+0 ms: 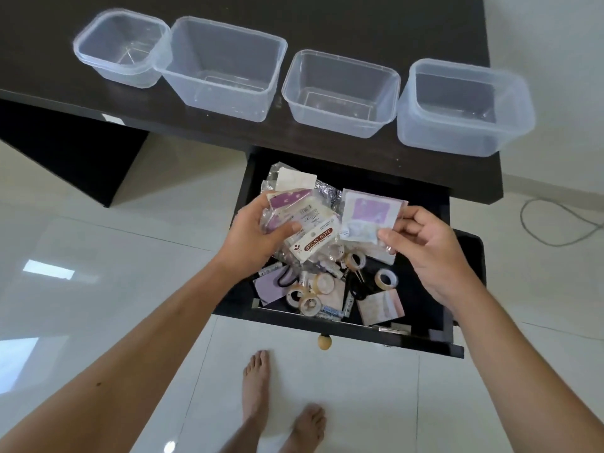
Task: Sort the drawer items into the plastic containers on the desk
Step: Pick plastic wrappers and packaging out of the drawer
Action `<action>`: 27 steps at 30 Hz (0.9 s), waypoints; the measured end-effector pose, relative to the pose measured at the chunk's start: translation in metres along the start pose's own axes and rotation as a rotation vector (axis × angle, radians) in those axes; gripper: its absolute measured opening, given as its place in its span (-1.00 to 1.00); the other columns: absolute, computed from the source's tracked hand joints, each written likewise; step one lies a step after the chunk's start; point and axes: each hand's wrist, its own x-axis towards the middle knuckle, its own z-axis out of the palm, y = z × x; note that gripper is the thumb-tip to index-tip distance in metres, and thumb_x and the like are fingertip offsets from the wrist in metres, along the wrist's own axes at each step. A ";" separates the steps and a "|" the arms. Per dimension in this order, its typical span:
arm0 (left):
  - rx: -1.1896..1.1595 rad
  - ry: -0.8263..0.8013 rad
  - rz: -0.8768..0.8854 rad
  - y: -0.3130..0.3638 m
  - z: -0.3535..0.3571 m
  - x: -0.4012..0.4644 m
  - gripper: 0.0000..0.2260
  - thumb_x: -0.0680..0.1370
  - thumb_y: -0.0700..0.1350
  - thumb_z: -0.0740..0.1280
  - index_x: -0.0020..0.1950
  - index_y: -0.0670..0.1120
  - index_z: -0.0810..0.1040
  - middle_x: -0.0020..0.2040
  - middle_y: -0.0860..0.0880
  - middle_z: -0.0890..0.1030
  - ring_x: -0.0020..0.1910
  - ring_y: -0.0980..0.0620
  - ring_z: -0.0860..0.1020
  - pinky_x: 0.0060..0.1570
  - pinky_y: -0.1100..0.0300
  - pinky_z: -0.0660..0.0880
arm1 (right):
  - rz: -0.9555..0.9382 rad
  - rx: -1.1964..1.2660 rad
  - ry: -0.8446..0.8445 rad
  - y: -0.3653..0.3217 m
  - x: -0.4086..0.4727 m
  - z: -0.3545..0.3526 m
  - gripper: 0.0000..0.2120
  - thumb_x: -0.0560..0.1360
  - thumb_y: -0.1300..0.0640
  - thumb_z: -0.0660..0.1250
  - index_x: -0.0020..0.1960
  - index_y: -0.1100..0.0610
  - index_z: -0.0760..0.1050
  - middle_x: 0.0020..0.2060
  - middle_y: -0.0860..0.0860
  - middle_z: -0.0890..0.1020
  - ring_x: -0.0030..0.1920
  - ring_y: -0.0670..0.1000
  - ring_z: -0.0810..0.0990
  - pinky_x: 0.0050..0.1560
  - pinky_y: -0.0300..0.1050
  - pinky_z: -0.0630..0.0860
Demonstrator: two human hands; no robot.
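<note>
Dark desk (pixel 359 14): four containers (pixel 225 67); two hands (pixel 251 233) hold packets (pixel 369 217).

The back of the open drawer (pixel 425 194) runs under the counter (pixel 327 21), so whatever lies there is out of sight. The two hands and the packets they hold cover the middle of the drawer's pile. The left hand (pixel 251 237) grips a bundle of sticky note packets (pixel 304 223); how many are in it cannot be counted, and the small print on them is unreadable. The fingers of the right hand (pixel 428 253) hide a corner of the clear packet (pixel 369 217) they pinch; its contents are perhaps stickers. The counter is cut off at the top edge. Both forearms leave the picture at the bottom.
</note>
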 end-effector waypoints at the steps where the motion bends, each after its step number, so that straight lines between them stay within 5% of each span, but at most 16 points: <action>1: 0.005 -0.025 0.008 0.003 0.011 0.000 -0.61 0.56 -0.27 0.50 0.35 -0.04 0.55 0.21 0.03 0.70 0.19 0.03 0.71 0.01 0.13 0.70 | 0.004 -0.005 0.003 -0.001 -0.003 -0.002 -0.73 0.57 0.28 0.49 0.21 0.06 0.59 -0.07 -0.03 0.77 -0.06 -0.03 0.71 -0.04 -0.17 0.60; 5: -0.113 -0.159 0.001 0.024 0.060 -0.004 -0.56 0.51 -0.22 0.53 0.34 -0.01 0.53 0.11 0.24 0.71 0.16 0.14 0.70 -0.03 0.22 0.67 | 0.031 -0.076 0.035 -0.002 -0.018 -0.014 -0.61 0.50 0.23 0.58 0.26 0.03 0.58 0.04 -0.04 0.78 0.03 0.02 0.76 0.04 -0.10 0.68; 9: -0.170 -0.227 0.008 0.033 0.104 0.002 -0.53 0.53 -0.23 0.54 0.40 -0.04 0.53 0.21 -0.06 0.71 0.20 -0.04 0.71 0.15 0.00 0.67 | 0.045 -0.108 0.134 -0.001 -0.031 -0.033 -0.56 0.44 0.16 0.65 0.19 -0.12 0.55 0.03 -0.11 0.77 0.01 -0.02 0.77 0.11 0.03 0.72; 15: -0.104 -0.269 0.024 0.035 0.150 0.018 -0.52 0.60 -0.31 0.45 0.49 -0.08 0.48 0.27 -0.08 0.68 0.24 -0.01 0.68 0.22 0.02 0.64 | 0.050 -0.175 0.313 0.014 -0.041 -0.062 -0.48 0.36 -0.04 0.65 0.22 -0.25 0.51 0.24 -0.02 0.63 0.14 -0.03 0.69 0.16 0.06 0.69; 18: -0.100 -0.300 0.058 0.037 0.171 0.022 -0.50 0.60 -0.24 0.48 0.50 -0.04 0.47 0.32 -0.04 0.65 0.31 0.00 0.64 0.31 -0.06 0.60 | 0.054 -0.023 0.332 0.024 -0.046 -0.077 -0.49 0.46 0.06 0.58 0.36 -0.10 0.51 0.25 -0.04 0.66 0.20 -0.04 0.70 0.17 0.02 0.66; 22: -0.100 -0.391 0.062 0.041 0.212 0.021 -0.47 0.57 -0.30 0.49 0.49 -0.09 0.41 0.31 -0.04 0.60 0.27 0.04 0.64 0.18 0.11 0.64 | 0.094 0.288 0.432 0.032 -0.055 -0.101 -0.52 0.56 0.23 0.49 0.45 0.10 0.46 0.22 0.04 0.70 0.17 0.03 0.74 0.02 -0.13 0.68; 27: -0.062 -0.479 0.082 0.039 0.271 0.028 -0.40 0.55 -0.40 0.47 0.48 -0.11 0.27 0.27 -0.01 0.55 0.20 0.11 0.66 0.07 0.18 0.65 | 0.123 0.410 0.460 0.055 -0.064 -0.153 -0.70 0.57 0.28 0.49 0.28 0.10 0.64 0.17 0.14 0.75 0.16 0.16 0.75 0.16 0.13 0.67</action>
